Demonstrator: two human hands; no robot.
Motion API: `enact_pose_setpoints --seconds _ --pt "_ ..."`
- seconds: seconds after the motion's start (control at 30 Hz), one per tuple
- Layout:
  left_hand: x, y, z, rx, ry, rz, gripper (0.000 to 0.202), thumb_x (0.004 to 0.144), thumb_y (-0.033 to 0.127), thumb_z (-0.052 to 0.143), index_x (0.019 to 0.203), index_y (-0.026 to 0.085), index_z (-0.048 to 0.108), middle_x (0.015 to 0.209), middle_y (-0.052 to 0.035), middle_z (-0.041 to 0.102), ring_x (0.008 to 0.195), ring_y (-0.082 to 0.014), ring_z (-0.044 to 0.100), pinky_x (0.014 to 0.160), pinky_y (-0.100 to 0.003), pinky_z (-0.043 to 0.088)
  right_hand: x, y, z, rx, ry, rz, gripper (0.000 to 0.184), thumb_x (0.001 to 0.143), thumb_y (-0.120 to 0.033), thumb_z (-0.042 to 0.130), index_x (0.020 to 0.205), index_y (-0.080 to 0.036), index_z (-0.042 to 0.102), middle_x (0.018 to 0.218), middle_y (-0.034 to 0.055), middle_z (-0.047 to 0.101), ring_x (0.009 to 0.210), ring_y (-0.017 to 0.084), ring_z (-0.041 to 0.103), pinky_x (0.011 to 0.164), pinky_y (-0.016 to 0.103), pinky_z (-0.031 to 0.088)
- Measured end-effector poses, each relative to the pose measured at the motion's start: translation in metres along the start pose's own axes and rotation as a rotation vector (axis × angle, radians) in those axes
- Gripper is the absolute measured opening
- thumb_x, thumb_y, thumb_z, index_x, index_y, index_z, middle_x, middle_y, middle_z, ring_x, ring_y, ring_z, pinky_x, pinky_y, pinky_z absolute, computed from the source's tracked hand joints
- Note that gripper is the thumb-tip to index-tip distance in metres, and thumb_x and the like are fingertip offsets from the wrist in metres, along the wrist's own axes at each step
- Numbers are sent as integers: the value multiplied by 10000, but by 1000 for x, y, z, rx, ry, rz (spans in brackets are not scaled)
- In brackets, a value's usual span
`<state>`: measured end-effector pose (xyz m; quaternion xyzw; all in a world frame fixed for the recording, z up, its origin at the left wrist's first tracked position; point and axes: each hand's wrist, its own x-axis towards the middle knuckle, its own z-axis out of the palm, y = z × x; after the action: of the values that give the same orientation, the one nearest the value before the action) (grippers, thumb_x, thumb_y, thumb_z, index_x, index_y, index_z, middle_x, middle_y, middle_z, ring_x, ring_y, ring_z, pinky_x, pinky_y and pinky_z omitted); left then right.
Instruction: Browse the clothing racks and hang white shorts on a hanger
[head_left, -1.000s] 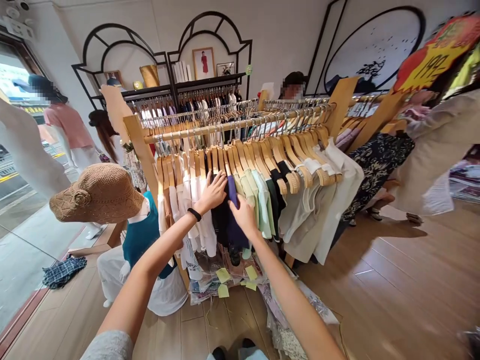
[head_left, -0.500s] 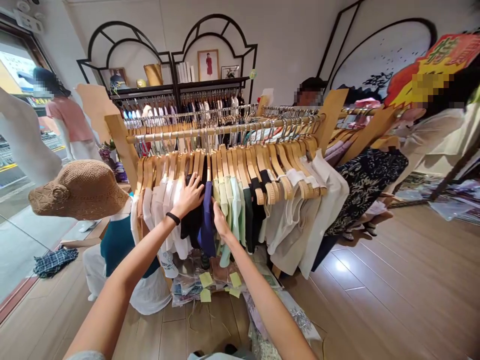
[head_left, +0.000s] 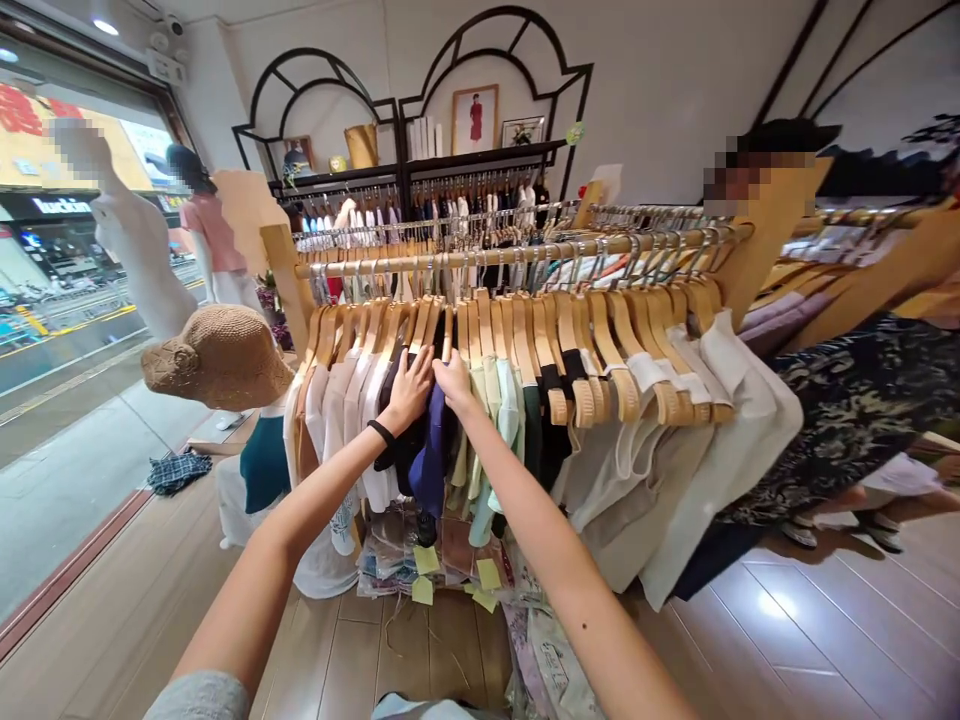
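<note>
Wooden hangers with tops crowd a wooden rail (head_left: 517,255) in front of me. My left hand (head_left: 411,390), with a black band at the wrist, lies against the black tops (head_left: 407,455), its fingers stretched out. Just beside it, my right hand (head_left: 453,383) is closed at the shoulder of a purple-blue top (head_left: 429,455), near its hanger. Light green tops (head_left: 487,400) hang right of that hand, and white and beige tops (head_left: 371,400) hang on the left. The right fingertips are partly hidden.
A straw hat (head_left: 221,355) on a display form stands left of the rack. Plastic-wrapped clothes (head_left: 390,565) with yellow notes lie beneath. A person in a dark cap (head_left: 787,135) is behind the rack's right end; patterned dark cloth (head_left: 840,410) hangs there.
My right hand has risen from beside the purple-blue top to its shoulder and closed there. The left hand stays on the black tops. The view has turned left.
</note>
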<state>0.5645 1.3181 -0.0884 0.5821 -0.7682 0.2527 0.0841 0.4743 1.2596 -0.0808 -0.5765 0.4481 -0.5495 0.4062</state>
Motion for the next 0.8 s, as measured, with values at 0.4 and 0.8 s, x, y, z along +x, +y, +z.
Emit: enact_pose_setpoints --seconds 0.4,0.8 --pt "-1 6 -5 -16 -49 5 672 846 103 371 1505 1 295 1605 -203 195 1520 -303 89 1230 -601 74 1 -2 -2 -108 59 -57 357 711 -182 528 1060 -158 600 986 79 693 849 169 641 783 259 518" --pt "-18 8 3 -43 85 -41 692 797 54 335 1484 -21 339 1612 -180 172 1525 -241 8 1256 -536 10 -2 6 -10 -223 21 -71 465 736 -137 516 1198 -173 544 1153 121 642 1108 264 592 1035 425 454"
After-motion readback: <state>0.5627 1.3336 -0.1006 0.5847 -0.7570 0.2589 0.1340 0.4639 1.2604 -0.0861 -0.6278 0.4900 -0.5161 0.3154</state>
